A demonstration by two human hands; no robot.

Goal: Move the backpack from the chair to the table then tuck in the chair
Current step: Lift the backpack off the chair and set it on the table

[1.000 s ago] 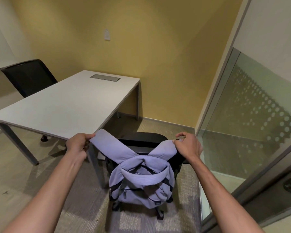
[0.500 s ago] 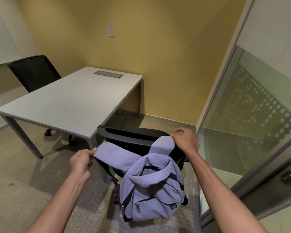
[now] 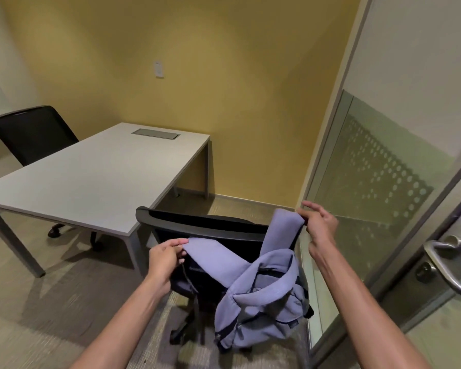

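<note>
Yellow-walled room: white table (image 3: 96, 182) at ten o'clock. Left hand (image 3: 165, 258) and right hand (image 3: 318, 225) each pinch a lavender backpack (image 3: 261, 299) strap; lift it evenly clear of the chair (image 3: 202, 227).

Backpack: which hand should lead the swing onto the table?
Left, probably. The left hand grips the strap on the white table's side; the right hand holds the other strap of the lavender backpack by the glass partition.

White worktop (image 3: 91, 179) stands on grey metal legs, a grey rectangular cover plate (image 3: 156, 134) set flush near its far end; carpeted floor (image 3: 37, 315) carries the worktop legs and the black chair's (image 3: 197, 235) wheeled base beside it.
</note>
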